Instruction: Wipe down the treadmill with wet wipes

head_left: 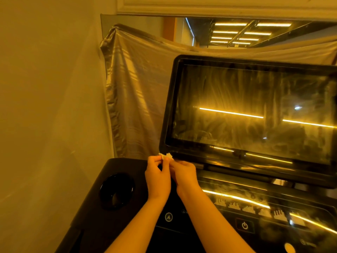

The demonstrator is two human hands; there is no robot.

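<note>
The black treadmill console [273, 221] fills the lower right, with a large dark screen [255, 110] tilted up above its button panel. The screen glass shows smeary streaks. A small crumpled white wet wipe [165, 156] sits just below the screen's lower left corner. My left hand [157, 178] and my right hand [184, 173] meet there, and both pinch the wipe between their fingertips. Most of the wipe is hidden by my fingers.
A round cup holder [116, 191] is sunk into the console's left wing. A bare wall [45, 106] stands close on the left. A shiny plastic sheet [133, 99] hangs over a mirror [237, 31] behind the screen. A power button [244, 225] sits on the panel.
</note>
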